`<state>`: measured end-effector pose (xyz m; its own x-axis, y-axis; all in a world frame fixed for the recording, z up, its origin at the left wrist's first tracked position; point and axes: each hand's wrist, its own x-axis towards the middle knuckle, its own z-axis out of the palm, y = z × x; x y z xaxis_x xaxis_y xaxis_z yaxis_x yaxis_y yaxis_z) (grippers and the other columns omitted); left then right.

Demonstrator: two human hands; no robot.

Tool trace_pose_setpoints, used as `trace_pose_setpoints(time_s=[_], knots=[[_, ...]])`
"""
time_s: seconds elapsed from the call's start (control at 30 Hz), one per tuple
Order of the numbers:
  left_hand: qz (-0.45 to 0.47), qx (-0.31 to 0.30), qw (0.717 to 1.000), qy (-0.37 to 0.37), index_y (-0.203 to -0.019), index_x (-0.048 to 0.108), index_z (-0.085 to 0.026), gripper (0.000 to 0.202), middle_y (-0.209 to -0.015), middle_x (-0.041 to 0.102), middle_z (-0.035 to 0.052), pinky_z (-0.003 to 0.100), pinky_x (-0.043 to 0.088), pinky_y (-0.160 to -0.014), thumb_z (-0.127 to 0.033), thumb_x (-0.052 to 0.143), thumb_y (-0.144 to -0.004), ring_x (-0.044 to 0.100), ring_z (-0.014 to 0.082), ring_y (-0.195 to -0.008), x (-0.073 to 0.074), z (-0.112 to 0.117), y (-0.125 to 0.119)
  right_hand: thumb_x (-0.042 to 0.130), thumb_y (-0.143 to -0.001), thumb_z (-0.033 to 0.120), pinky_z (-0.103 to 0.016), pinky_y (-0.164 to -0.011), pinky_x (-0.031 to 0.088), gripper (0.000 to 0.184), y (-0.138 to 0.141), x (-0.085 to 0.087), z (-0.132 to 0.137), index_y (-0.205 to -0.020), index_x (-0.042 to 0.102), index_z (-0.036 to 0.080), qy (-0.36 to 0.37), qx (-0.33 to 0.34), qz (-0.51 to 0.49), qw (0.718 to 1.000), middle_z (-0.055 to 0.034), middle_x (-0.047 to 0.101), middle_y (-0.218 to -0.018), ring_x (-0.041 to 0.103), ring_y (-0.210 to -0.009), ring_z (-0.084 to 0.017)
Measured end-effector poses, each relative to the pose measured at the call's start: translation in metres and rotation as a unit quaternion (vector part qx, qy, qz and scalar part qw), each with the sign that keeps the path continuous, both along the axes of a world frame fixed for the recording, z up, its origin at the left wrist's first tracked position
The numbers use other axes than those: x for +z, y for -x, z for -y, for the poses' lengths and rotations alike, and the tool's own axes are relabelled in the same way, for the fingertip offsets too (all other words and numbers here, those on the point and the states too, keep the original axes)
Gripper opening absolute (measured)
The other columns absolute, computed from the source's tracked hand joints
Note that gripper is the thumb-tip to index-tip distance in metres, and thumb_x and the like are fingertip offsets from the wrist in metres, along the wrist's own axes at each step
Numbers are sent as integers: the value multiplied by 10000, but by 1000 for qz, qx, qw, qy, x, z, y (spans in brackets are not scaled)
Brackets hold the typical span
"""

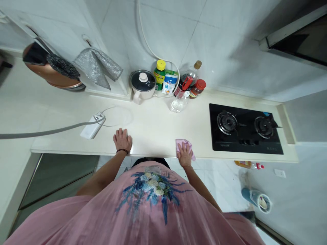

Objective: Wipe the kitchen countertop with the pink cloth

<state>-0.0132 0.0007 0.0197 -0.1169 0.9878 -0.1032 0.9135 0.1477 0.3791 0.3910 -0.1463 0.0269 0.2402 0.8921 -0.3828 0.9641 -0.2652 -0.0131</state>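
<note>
1. The bare left hand (122,140), wearing a dark beaded bracelet (123,150) at the wrist, is resting palm down on the glossy cream-white countertop (153,126); its grip is released, and it is holding nothing.
2. The bare right hand (185,156) is lying palm down on a thin, pale-pink cloth (181,141), its fingers spreading loosely across the fabric rather than clenching it.
3. The cloth is lying crumpled at the countertop's front edge, left of a black two-burner gas stove (241,141).
4. A white oblong plastic device (91,130) is lying to the left of the left hand, near the front edge.
5. Toward the tiled wall, a cream electric pot with a dark glass lid (145,93) is standing beside a green bottle with a yellow cap (159,75).
6. A clear plastic bottle with a white cap (178,104) is standing in front of a red-lidded glass jar (197,90).
</note>
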Motion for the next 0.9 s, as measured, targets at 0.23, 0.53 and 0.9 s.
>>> trace_pose_setpoints(time_s=[0.23, 0.53, 0.9], knots=[[11, 5, 1000, 2, -1632, 450, -116, 667, -1778, 281, 186, 606, 91, -1343, -340, 401, -1006, 147, 343, -1672, 1, -1, -1, 638, -1066, 444, -537, -1019, 605, 450, -84, 16, 9, -1422, 646, 169, -83, -197, 136, 967, -147, 634, -1442, 669, -1206, -288], [10, 7, 1000, 5, -1625, 460, -108, 666, -1776, 288, 186, 590, 85, -1351, -347, 404, -1006, 143, 335, -1675, 0, -1, -1, 249, -1121, 406, -776, -1235, 246, 629, 15, -8, -16, -1743, 223, 322, -62, -131, 62, 988, -115, 221, -1813, 165, -1654, -398], [4, 6, 1000, -6, -1624, 468, -143, 654, -1786, 278, 154, 595, 103, -1356, -349, 394, -1008, 156, 330, -1676, -7, 0, 0, 486, -1072, 439, -635, -1331, 105, 624, 132, -3, -74, -1686, 393, 380, -37, 237, -146, 960, -3, 246, -1813, 106, -1681, -319]])
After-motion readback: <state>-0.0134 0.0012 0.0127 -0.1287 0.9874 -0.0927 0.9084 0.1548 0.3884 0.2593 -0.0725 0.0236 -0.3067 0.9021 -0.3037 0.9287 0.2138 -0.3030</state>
